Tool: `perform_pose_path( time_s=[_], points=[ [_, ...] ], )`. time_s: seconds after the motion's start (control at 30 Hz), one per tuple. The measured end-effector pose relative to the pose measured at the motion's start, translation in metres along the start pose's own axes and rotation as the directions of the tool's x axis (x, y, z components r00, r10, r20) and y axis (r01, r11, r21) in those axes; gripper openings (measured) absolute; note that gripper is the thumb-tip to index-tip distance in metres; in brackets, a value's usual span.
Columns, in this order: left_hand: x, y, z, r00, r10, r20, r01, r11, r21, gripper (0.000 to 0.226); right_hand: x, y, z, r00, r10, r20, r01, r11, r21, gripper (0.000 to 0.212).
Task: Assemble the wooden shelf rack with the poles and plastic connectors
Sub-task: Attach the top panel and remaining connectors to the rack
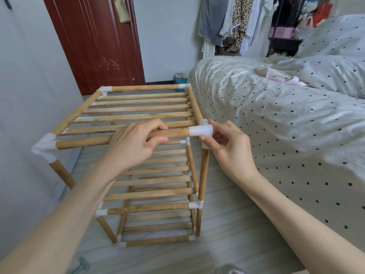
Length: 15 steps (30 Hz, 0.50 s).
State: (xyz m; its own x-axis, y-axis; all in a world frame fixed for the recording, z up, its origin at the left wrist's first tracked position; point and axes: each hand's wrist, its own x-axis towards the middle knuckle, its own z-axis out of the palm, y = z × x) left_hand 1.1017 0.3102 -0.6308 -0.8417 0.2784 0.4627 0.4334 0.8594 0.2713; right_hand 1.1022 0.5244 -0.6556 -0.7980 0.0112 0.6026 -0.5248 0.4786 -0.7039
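Wooden shelf rack [138, 107] beside the bed [276, 119], left hand [134, 145] gripping its front pole [94, 140], right hand [231, 147] pinching the corner connector [200, 131]

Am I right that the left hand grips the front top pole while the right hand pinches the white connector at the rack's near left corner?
Not quite. The left hand grips the front top pole, but the right hand pinches the white connector at the near right corner, as the head view shows.
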Motion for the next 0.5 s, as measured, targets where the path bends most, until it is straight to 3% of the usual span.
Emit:
perform_pose_path(
  time_s=[0.13, 0.27, 0.37, 0.5],
  points=[
    [-0.002, -0.007, -0.008, 1.0, -0.016, 0.02, 0.017, 0.998, -0.063, 0.01, -0.002, -0.006, 0.008, 0.996, -0.076, -0.039, 0.076, 0.997, -0.01, 0.041],
    [-0.007, -0.012, -0.014, 0.995, -0.013, 0.098, 0.01, 0.999, 0.033, 0.013, -0.005, -0.008, 0.013, 0.997, -0.07, 0.021, 0.069, 0.997, 0.019, 0.035],
    [-0.007, -0.011, -0.018, 0.991, 0.002, 0.137, -0.002, 1.0, -0.004, 0.018, -0.004, -0.003, 0.009, 0.999, 0.047, 0.026, -0.051, 0.981, 0.186, 0.022],
    [-0.006, 0.01, -0.012, 0.994, 0.086, 0.068, -0.086, 0.996, 0.003, 0.052, -0.004, 0.003, 0.009, 0.957, 0.291, -0.004, -0.263, 0.87, 0.417, 0.032]
  ],
)
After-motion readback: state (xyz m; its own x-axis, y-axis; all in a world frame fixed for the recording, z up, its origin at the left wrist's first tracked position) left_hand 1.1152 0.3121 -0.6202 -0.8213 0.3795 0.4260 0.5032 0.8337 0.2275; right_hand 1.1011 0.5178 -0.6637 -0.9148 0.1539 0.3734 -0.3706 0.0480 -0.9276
